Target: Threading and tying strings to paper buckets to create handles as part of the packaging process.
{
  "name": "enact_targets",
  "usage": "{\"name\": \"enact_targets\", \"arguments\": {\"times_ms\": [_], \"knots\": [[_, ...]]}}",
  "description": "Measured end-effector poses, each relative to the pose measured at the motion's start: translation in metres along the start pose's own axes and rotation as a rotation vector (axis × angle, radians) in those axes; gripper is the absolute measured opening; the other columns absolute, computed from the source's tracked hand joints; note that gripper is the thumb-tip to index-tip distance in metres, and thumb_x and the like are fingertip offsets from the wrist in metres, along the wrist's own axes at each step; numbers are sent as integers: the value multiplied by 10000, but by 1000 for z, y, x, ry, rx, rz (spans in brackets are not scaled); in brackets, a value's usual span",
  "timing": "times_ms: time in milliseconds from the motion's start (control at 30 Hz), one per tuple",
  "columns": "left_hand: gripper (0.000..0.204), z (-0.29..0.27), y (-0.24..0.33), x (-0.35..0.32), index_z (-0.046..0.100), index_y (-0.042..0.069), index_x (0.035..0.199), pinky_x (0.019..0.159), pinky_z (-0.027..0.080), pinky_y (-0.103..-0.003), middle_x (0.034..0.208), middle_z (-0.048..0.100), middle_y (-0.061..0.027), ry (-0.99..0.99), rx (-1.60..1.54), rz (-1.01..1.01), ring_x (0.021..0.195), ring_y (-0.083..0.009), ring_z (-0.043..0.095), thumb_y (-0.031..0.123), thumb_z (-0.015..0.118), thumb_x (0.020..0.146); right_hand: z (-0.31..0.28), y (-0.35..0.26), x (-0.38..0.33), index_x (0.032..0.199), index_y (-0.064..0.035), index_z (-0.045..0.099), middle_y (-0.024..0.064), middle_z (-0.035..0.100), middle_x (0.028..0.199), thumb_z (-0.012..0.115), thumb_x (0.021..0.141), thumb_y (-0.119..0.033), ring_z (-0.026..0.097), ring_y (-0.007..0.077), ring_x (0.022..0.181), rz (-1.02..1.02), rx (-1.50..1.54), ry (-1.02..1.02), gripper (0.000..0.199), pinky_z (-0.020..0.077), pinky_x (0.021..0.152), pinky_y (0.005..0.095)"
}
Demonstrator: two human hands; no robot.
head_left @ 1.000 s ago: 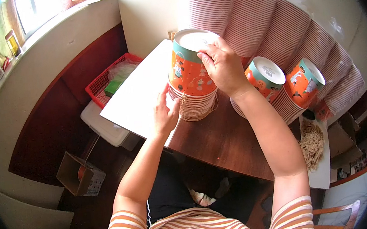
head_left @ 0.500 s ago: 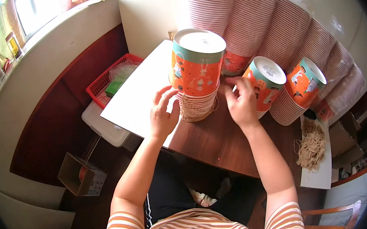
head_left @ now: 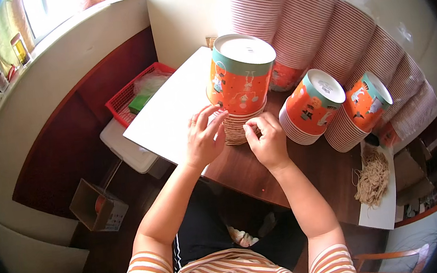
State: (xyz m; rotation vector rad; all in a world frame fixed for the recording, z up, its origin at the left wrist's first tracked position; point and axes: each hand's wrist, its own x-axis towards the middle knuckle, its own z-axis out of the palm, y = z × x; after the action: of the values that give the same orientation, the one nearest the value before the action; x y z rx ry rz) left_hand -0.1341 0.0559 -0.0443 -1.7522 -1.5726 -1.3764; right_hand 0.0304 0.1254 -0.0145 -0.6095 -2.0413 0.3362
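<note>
A tall stack of upside-down paper buckets point(head_left: 240, 89), orange with a teal band and white base, stands in front of me. Tan paper cord point(head_left: 235, 136) lies around its lower rims. My left hand point(head_left: 205, 140) is at the stack's near left side, its bent fingers apart with nothing seen in them. At the near right, my right hand point(head_left: 269, 143) has thumb and fingertips pinched together beside the cord. Whatever is between those fingers is too small to make out. Two shorter stacks of the same buckets, a nearer one point(head_left: 311, 106) and a farther one point(head_left: 360, 111), stand to the right.
Tall plastic-wrapped bucket stacks point(head_left: 305, 23) line the back of the brown table point(head_left: 254, 172). A heap of tan cord point(head_left: 373, 179) lies on a white board at the right. Left of the table are a red basket point(head_left: 119, 101), a lidded white bin point(head_left: 123, 146) and an open carton point(head_left: 95, 208).
My right hand has come left and down from the stack's right side to its near face, fingertips now pinched. My left hand has shifted slightly right. The whole view has also shifted a little.
</note>
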Motion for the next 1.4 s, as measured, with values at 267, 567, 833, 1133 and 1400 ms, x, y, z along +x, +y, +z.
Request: {"name": "enact_targets", "arguments": {"times_ms": [267,567,833,1133,1400], "knots": [[443,-5,7,-8,633,109,1155,933,422,-414,1211,529,-152,-19,-43,-46,1128,-325,504,10,634,724,-3,-1,0,788,-29,604,121,582,773,661,769,-42,585,310,726,0,39,43,62,472,644,391],[307,0,-25,-25,605,50,1138,874,454,-363,1130,579,-145,167,-202,-443,1021,-276,566,110,659,842,-25,12,17,812,0,624,128,600,808,643,802,-44,592,277,735,19,12,126,49,483,648,359],[471,22,-25,-22,508,29,1272,967,407,-388,1247,519,-179,106,-325,-603,1161,-301,496,272,638,891,-43,19,55,1091,18,588,166,576,1097,633,831,-90,551,318,1028,23,-30,203,285,440,890,387],[517,23,-27,-10,473,39,1318,960,424,-396,1264,510,-181,88,-333,-614,1163,-283,505,327,611,911,-55,-5,82,1272,-10,511,203,491,1289,598,886,-145,479,340,1197,-53,-108,99,418,382,1019,398],[584,26,-40,-5,426,32,1369,1013,391,-411,1358,467,-191,9,-499,-686,1239,-286,471,382,577,926,-39,37,74,1381,-11,394,130,499,1331,597,909,-118,454,204,1233,264,411,-1,525,378,1023,329]]}}
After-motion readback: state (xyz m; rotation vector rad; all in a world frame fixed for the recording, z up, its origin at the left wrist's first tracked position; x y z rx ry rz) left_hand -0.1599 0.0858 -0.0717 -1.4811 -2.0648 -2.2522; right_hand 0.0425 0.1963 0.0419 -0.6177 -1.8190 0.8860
